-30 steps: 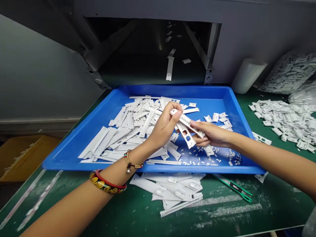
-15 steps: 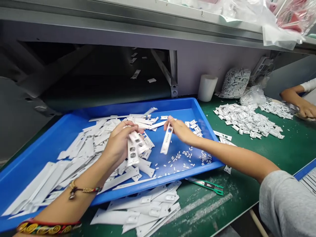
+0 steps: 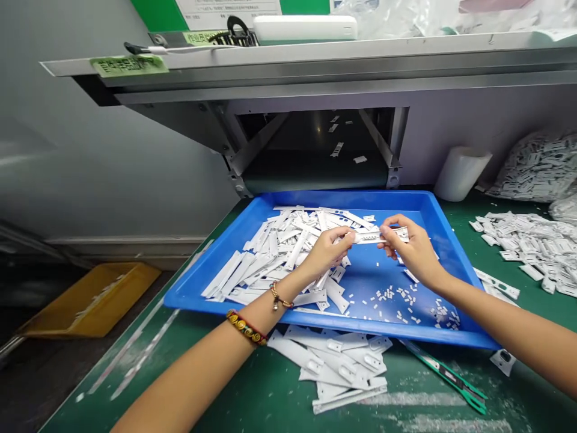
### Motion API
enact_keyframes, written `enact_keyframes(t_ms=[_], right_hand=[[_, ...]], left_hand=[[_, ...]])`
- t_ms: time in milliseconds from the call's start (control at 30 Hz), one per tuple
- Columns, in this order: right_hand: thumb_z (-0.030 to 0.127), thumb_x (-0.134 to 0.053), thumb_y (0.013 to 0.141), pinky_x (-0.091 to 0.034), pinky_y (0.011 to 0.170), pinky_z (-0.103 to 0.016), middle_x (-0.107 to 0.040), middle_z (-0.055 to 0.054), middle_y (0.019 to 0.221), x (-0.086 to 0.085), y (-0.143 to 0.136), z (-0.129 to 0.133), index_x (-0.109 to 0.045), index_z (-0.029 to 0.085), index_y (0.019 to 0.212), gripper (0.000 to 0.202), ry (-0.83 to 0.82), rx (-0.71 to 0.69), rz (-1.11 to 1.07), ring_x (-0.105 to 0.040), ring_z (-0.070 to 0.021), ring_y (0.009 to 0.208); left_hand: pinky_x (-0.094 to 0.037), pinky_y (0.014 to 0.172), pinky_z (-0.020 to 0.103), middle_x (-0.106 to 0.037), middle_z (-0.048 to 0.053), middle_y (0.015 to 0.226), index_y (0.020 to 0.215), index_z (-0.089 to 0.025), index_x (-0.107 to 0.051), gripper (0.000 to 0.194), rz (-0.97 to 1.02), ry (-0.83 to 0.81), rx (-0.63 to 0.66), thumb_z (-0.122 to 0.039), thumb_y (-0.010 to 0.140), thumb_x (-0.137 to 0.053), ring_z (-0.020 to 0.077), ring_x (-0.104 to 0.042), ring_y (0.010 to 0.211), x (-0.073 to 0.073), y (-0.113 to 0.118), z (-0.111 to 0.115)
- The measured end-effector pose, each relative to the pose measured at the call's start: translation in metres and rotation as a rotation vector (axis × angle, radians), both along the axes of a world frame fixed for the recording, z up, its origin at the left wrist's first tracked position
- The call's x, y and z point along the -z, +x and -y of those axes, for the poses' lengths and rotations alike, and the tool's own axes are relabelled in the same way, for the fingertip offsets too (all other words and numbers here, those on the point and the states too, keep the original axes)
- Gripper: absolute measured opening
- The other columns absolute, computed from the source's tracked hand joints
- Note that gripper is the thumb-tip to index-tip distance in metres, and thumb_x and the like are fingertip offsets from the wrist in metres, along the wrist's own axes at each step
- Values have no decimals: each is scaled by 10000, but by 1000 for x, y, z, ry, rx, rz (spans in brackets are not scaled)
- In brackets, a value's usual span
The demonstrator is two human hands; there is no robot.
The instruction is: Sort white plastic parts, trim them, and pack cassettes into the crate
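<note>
Over the blue tray (image 3: 293,319), a narrow white plastic strip (image 3: 369,237) with cut-outs lies roughly level between my two hands. My left hand (image 3: 331,248) pinches its left end with thumb and fingertips. At the other end, my right hand (image 3: 410,249) is closed around the strip, whose tip shows beyond the thumb. Whether other strips are tucked in either palm is hidden. Beneath and left of my left hand, a heap of similar white strips (image 3: 270,240) fills that side of the tray. Tiny white bits (image 3: 387,294) lie scattered below my right hand.
A green-handled cutter (image 3: 455,379) and a stack of white strips (image 3: 333,361) lie before the tray. At right are a pile of small white parts (image 3: 532,246), a white roll (image 3: 462,173) and a filled bag (image 3: 536,165). A conveyor belt (image 3: 315,174) and overhead shelf (image 3: 293,69) stand behind.
The view has swung left. My hands, apart before with several strips in the left and one in the right, have come together on one strip, now turned level.
</note>
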State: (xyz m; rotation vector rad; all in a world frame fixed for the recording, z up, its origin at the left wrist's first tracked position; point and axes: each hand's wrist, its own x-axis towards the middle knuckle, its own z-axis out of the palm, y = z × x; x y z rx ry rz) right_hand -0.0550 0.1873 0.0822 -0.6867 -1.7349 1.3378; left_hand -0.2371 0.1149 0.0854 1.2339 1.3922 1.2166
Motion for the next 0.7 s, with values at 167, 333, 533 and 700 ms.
enact_keyframes(t_ms=[167, 333, 533, 700], right_hand=[[429, -552, 934, -424, 497, -224, -604, 39, 620, -3, 2, 6, -557, 212, 903, 219, 242, 36, 112, -536, -100, 479], [288, -485, 959, -455, 607, -246, -649, -13, 738, 3, 4, 10, -567, 211, 896, 129, 711, 22, 202, -606, -135, 625], [267, -399, 951, -416, 581, -267, -637, -45, 723, 8, 2, 13, -572, 220, 862, 201, 922, -56, 407, -576, -157, 624], [274, -484, 907, -471, 633, -275, -634, -8, 755, -2, 0, 14, -463, 240, 849, 71, 457, 5, 261, -607, -142, 634]], left_hand=[[-281, 457, 235, -387, -55, 572, 738, -186, -529, 304, -193, 94, -49, -485, 764, -576, 100, -335, 483, 1, 0, -1], [-362, 619, 275, -480, -21, 647, 658, -186, -508, 181, -336, 163, -99, -349, 731, -539, 159, -460, 664, 0, 2, -1], [-364, 618, 273, -505, -26, 643, 681, -184, -529, 65, -413, 197, -146, -248, 671, -535, 158, -464, 638, 6, 2, 0], [-372, 649, 278, -528, -22, 673, 733, -181, -545, 71, -504, 248, -181, -159, 672, -516, 159, -475, 646, 4, -2, 3]])
